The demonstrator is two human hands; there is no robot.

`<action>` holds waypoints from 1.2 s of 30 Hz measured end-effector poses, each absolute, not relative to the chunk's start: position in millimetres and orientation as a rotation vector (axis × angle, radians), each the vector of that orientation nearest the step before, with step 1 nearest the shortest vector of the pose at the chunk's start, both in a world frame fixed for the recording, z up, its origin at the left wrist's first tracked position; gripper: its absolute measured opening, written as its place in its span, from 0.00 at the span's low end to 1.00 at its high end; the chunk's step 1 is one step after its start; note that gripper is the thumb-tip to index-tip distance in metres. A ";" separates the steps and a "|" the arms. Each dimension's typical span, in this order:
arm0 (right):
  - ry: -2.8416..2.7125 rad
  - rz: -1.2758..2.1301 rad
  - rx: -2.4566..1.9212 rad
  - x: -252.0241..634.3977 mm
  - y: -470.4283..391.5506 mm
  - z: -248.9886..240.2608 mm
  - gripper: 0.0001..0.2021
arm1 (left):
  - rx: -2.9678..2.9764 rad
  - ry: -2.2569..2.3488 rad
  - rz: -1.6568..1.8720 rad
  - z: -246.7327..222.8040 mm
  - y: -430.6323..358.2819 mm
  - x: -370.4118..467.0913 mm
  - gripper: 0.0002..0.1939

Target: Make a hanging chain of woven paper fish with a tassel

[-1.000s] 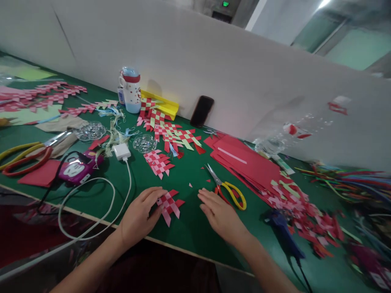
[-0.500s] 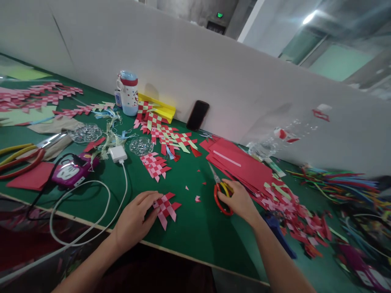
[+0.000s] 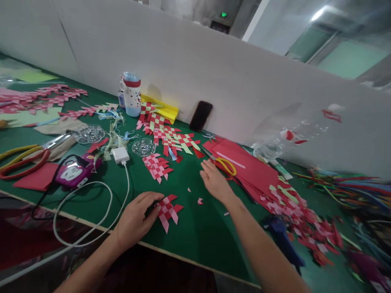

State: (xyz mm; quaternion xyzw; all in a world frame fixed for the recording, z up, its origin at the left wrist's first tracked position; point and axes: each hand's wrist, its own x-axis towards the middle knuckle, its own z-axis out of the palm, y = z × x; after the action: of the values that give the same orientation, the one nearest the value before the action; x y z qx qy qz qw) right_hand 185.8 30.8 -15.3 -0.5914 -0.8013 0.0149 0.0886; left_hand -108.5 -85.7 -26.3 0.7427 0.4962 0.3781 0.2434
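My left hand (image 3: 137, 215) pinches the head end of a woven red-and-pink paper fish (image 3: 168, 209) near the front edge of the table. The fish's tail strips point to the right. My right hand (image 3: 214, 180) lies low over the green tabletop, its fingers stretched out and nothing held. Just beyond its fingertips, scissors (image 3: 213, 158) with yellow and red handles rest on the edge of a stack of red paper (image 3: 255, 167). A second woven fish (image 3: 157, 166) lies farther back, and tiny pink scraps (image 3: 200, 201) dot the table between my hands.
Several woven fish (image 3: 171, 136), a clear dish of beads (image 3: 143, 147), a drinking bottle (image 3: 132, 97) and a phone (image 3: 200, 116) stand or lie toward the wall. A white cable (image 3: 111, 195) loops at left. Paper cuttings (image 3: 305, 219) and a plastic bottle (image 3: 287, 138) are at right.
My right hand has let go of the scissors, which now lie farther back on the red paper. That hand has moved left. My left hand stays with the fish.
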 end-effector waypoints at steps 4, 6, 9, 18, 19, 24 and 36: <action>-2.449 0.152 -1.757 146.4 -26.1 -30.4 0.33 | 2.068 1.346 1.002 -29.0 -86.3 -108.2 0.12; -2.551 0.206 -1.660 135.7 -47.3 -28.4 0.32 | 2.110 1.329 0.982 -31.4 -87.4 -107.5 0.13; -2.733 0.227 -1.473 138.4 -61.2 -19.0 0.28 | 2.141 1.312 0.993 -34.7 -88.9 -107.8 0.13; -2.347 0.142 -1.990 259.1 -68.8 -15.2 0.28 | 1.813 1.183 1.247 -20.4 -112.7 -109.0 0.10; -2.274 0.148 -2.028 267.4 -67.5 -17.4 0.29 | 1.722 1.103 1.224 -14.0 -119.4 -103.9 0.09; -2.178 0.167 -2.059 251.8 -64.9 -31.8 0.31 | 1.184 0.399 0.486 -0.3 -156.1 -56.6 0.19; -2.393 0.621 -1.474 212.6 -49.8 -10.9 0.29 | -0.001 0.552 0.215 -90.9 -177.9 16.0 0.14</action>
State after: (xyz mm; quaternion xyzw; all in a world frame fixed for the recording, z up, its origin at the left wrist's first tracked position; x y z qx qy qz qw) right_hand 212.6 -49.8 -10.9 -0.5078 -0.8241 0.2139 0.1313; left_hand 16.0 -177.9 -90.9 -0.0007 0.2719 0.1062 0.9564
